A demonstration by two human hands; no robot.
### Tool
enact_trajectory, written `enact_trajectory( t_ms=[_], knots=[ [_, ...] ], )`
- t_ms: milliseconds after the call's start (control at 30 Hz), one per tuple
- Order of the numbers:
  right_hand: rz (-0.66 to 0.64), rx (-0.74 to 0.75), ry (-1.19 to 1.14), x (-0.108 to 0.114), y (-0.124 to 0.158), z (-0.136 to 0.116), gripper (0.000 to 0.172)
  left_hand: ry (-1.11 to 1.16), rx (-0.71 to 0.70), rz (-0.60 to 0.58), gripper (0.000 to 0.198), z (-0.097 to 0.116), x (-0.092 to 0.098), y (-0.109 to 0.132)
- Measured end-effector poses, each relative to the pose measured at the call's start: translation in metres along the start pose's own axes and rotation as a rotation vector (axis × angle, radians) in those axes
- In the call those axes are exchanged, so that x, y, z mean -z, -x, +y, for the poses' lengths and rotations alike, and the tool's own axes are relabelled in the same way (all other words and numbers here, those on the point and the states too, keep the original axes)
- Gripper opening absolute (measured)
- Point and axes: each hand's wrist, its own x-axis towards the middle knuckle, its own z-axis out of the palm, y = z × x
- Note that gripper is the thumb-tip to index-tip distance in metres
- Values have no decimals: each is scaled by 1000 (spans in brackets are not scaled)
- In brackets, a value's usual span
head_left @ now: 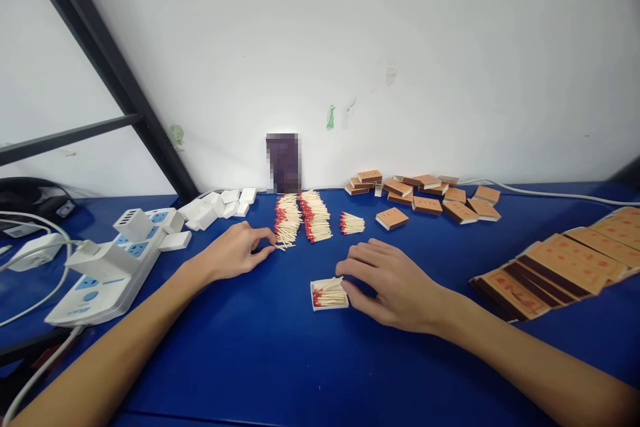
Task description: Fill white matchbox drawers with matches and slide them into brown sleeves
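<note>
My left hand (243, 250) is at the near end of a pile of red-tipped matches (287, 220), with thumb and forefinger closed on a match (284, 247). My right hand (385, 287) is at the right end of a white matchbox tray (330, 307), its thumb and forefinger closed around the ends of matches (330, 290) lying in it. Their red heads point left. A second pile of matches (315, 217) and a smaller fan of matches (353, 223) lie beyond the tray. Just right of the fan is a closed matchbox (392, 218).
More matchboxes (427, 205) are heaped along the wall. Flat matchbox sleeves (565, 260) overlap at the right. White empty trays (215, 207) lie back left, near a power strip (105, 280) with plugged-in chargers and cables. A blurred dark panel (284, 163) stands against the wall.
</note>
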Motion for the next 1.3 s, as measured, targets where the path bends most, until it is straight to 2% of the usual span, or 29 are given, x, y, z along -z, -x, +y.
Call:
enact_trajectory(
  t_ms=[133,267,333,400,500,600,733,900,1133,1300],
  knots=[
    [43,3,-3,-2,-1,-1,15,48,14,-25,20,12,-1,-2],
    [100,-72,16,-6,-5,-4,17,86,-15,51,19,39,-2,0],
    [113,-103,37,-8,-7,-5,19,99,-84,107,18,55,-5,3],
    [93,-87,53,-10,-9,-6,17,114,-191,109,16,68,-9,5],
    [56,-45,58,-14,-9,-6,18,119,-291,93,15,76,-17,8],
    [45,-36,34,-14,-8,-7,21,102,-272,98,17,68,-19,6],
    [4,-56,-27,-8,-6,-6,20,-66,-127,120,23,44,-12,1],
    [-27,-87,-50,-5,-5,-6,20,-215,-16,34,29,21,-3,-2],
    [-27,-112,-74,-7,-6,-5,19,-236,-109,-30,28,22,-7,-3],
    [-35,-147,-75,-8,-6,-8,16,-313,-66,-34,32,22,-10,-3]
  ],
)
